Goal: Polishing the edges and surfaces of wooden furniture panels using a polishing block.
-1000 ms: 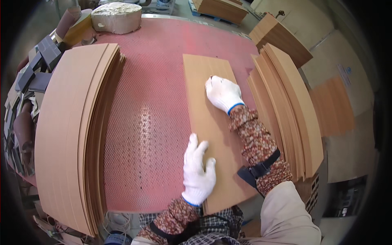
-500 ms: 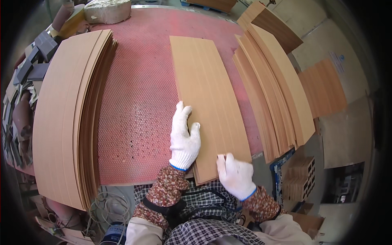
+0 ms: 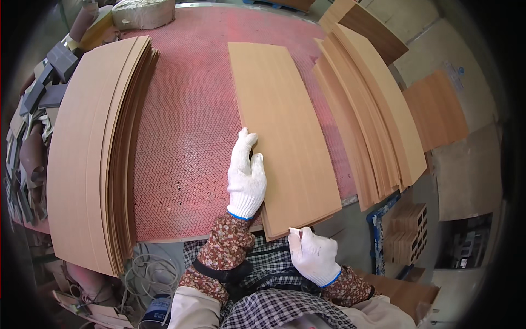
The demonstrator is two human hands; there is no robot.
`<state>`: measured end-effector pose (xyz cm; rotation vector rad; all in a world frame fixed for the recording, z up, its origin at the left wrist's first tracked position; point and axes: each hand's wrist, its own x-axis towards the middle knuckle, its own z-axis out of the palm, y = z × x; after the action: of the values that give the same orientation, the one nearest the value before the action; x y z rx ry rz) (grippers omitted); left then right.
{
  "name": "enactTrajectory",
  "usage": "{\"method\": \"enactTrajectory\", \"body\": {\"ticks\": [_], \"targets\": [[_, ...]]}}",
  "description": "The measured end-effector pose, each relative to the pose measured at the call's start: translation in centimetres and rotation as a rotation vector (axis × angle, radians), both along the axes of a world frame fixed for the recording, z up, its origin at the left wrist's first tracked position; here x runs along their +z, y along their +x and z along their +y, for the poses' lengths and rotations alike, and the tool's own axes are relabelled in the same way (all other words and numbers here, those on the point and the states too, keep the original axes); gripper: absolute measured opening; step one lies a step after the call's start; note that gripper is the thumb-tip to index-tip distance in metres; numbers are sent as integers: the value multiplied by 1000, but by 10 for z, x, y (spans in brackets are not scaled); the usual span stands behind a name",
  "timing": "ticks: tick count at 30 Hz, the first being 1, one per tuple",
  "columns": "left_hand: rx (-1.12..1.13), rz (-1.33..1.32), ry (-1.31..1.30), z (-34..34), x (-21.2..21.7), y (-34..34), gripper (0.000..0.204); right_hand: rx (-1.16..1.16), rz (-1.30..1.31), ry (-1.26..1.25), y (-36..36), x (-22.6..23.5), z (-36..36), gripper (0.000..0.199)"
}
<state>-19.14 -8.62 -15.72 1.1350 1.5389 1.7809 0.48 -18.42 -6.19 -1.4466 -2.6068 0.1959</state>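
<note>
One wood panel (image 3: 282, 131) lies on the red perforated surface (image 3: 189, 120); left hand (image 3: 246, 178) pressed flat on it, right hand (image 3: 312, 255) pinching its 6 o'clock edge; stacks at 9 (image 3: 90, 148) and 3 o'clock (image 3: 372, 109).

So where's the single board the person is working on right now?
The single board lies mid-table on the red perforated mat, between two board stacks, left hand on its near-left edge.

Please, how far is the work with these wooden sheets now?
A tall stack of sheets lies at the table's left, a fanned stack at its right; which is finished cannot be told. In hand: one sheet on the red perforated table, left hand flat on it, right hand at its near edge.
</note>
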Motion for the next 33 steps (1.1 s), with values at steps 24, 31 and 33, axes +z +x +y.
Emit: {"method": "enactTrajectory", "body": {"ticks": [24, 31, 33], "targets": [[26, -40, -30, -9, 16, 9, 44, -30, -233, 9, -227, -7, 386, 44], [54, -56, -52, -15, 17, 8, 50, 37, -266, -28, -281, -8, 466, 49], [62, -19, 2, -13, 19, 7, 56, -11, -272, -132, -287, 0, 481, 51]]}}
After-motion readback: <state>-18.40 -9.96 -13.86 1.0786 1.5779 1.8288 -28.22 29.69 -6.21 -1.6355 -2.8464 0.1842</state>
